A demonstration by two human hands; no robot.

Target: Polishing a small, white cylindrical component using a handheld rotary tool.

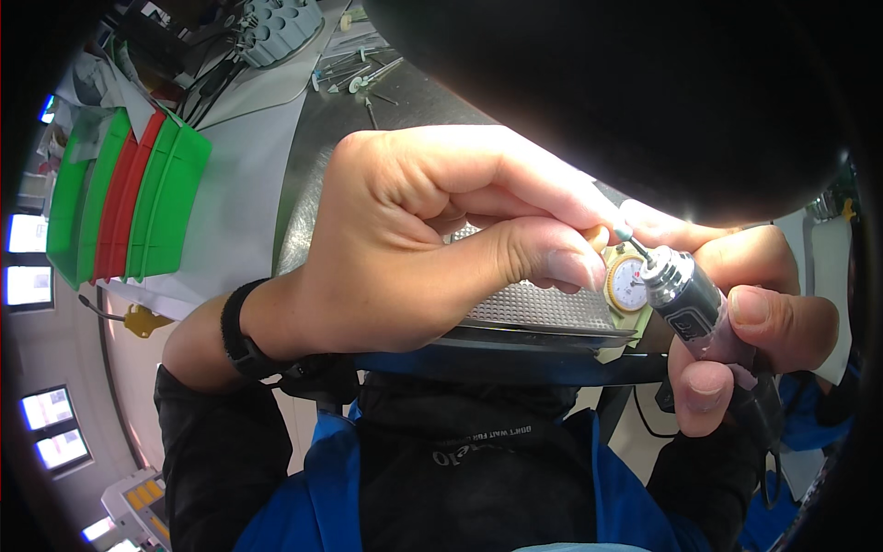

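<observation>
My left hand (423,221) reaches across the middle with a dark band on its wrist. Its thumb and forefinger pinch a small gold-coloured piece (598,239), mostly hidden by the fingertips. A dark rotary tool handpiece (685,299) is gripped in my right hand (773,313), with pinkish wrapping around its lower body. The handpiece's slim bit (627,236), pale at the tip, points up and left to the pinched piece; whether they touch I cannot tell. Just below the fingertips lies a round dial gauge (627,285) with a yellow rim, partly behind the handpiece.
A large dark rounded shape (625,101) hangs over the work. Below my hands is a textured metal tray (543,308). Several loose bits (359,78) lie at the back, near a grey holder with round holes (276,32). Stacked green and red bins (166,198) stand at left.
</observation>
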